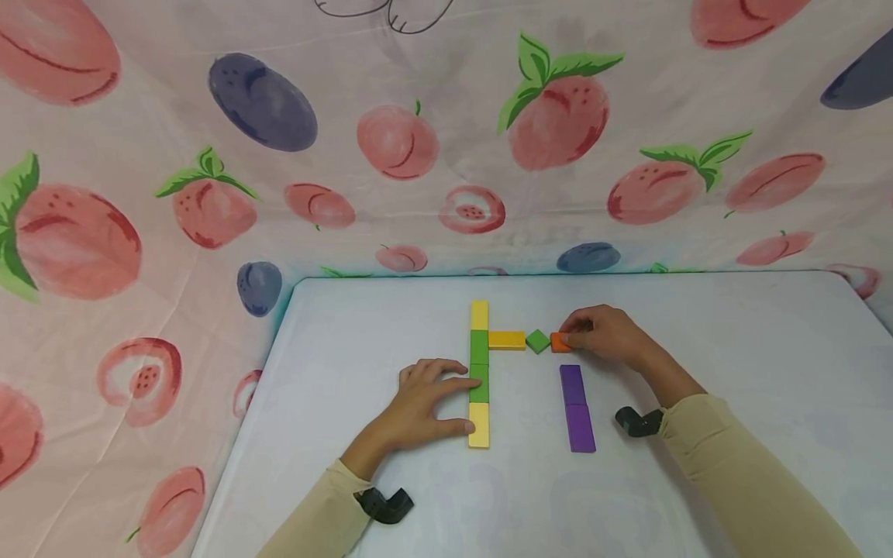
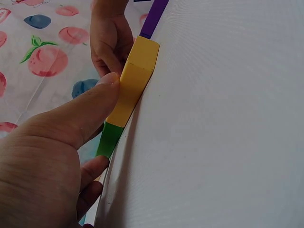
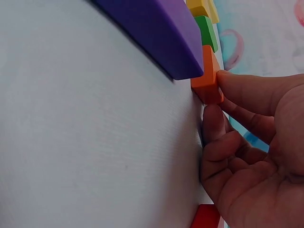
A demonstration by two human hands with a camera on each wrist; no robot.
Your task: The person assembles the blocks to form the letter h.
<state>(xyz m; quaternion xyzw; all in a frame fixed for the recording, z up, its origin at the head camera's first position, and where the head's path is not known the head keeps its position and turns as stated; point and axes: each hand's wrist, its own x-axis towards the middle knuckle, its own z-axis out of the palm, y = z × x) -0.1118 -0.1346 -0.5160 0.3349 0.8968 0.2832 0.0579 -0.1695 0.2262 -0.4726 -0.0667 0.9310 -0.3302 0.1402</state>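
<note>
My right hand [image 1: 605, 336] pinches a small orange block [image 1: 557, 342] between thumb and fingers, low over or on the white table. Just left of it a green diamond-shaped block [image 1: 538, 341] lies beside a yellow bar [image 1: 506, 341]. That bar meets a straight column made of a yellow block [image 1: 479, 315], two green blocks [image 1: 479, 347] and a pale yellow block [image 1: 478, 434]. Along the column's left side, my left hand [image 1: 427, 403] has its fingers spread, index finger on the lower green block and thumb [image 2: 95, 109] against the pale yellow one.
Two purple blocks [image 1: 577, 408] lie end to end below the orange block. A red block [image 3: 206, 216] shows at the bottom of the right wrist view. Behind the white table [image 1: 767, 325] hangs a fruit-printed cloth [image 1: 418, 70]. Black wrist mounts [image 1: 638, 422] stick out from both sleeves.
</note>
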